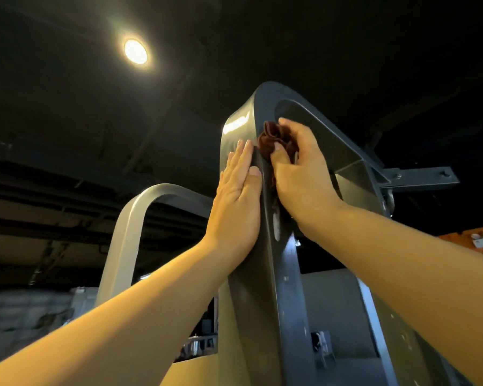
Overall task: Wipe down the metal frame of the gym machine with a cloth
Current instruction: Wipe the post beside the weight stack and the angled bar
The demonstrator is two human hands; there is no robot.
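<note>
The grey metal frame point(287, 274) of the gym machine rises from the bottom centre and curves over at the top. I am looking up at it. My right hand point(301, 174) grips a bunched dark brown cloth point(273, 139) and holds it against the frame's front edge just under the curve. My left hand point(237, 201) lies flat with straight fingers against the frame's left face, beside the cloth. Part of the cloth hangs hidden behind my right hand.
A second, lighter curved frame bar point(131, 229) stands to the left. A bolted metal bracket point(418, 176) sticks out to the right of the frame. Overhead is a dark ceiling with one round lamp point(135, 51). An orange surface point(474, 240) shows at the far right.
</note>
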